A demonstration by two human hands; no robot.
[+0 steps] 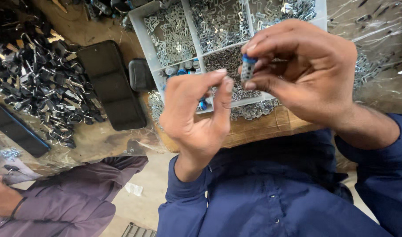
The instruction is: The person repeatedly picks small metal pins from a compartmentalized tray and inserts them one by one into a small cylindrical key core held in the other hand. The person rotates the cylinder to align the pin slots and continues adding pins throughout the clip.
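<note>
Blue-capped metal cylinder (248, 68) pinched between thumb and fingertips of right hand (304, 72), raised above white compartment tray (141, 33) of small metal clips. Left hand (195, 112) just beside, fingers curled toward thumb, narrow, holding nothing visible. Noted also: heap of black keys (38, 74) at far left, black cases (111, 83) near tray, another person's purple sleeve (73, 197) below.

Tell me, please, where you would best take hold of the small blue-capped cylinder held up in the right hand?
Probably by its grey ridged body, below the blue cap. The small cylinder stands roughly upright, pinched between the fingertips of the right hand, which cover its right side. Its left side is bare, so the left hand would best come from there, thumb and forefinger across the body.
</note>
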